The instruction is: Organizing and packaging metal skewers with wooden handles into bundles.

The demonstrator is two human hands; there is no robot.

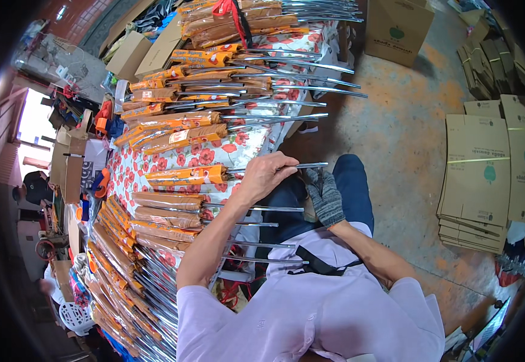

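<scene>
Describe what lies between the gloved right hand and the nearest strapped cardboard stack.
From the gloved right hand toward the cardboard stack, the head view shows a dark trouser leg, then stained floor.

The worktop (247, 145) is spread with a white cloth (125, 172) printed with red flowers. Plastic-wrapped brown rolls (184, 122) lie across it, many with orange labels (193, 58), their metal rods (335, 81) pointing right and several jutting past the edge. One roll (184, 175) lies between the upper group and a lower row (167, 218). A red strap (223, 8) and a black strap (243, 29) cross the far bundle (268, 24). The concrete floor (389, 114), blotched orange, bears an upright carton (398, 36) and a strapped stack of flattened cartons (477, 181).
</scene>
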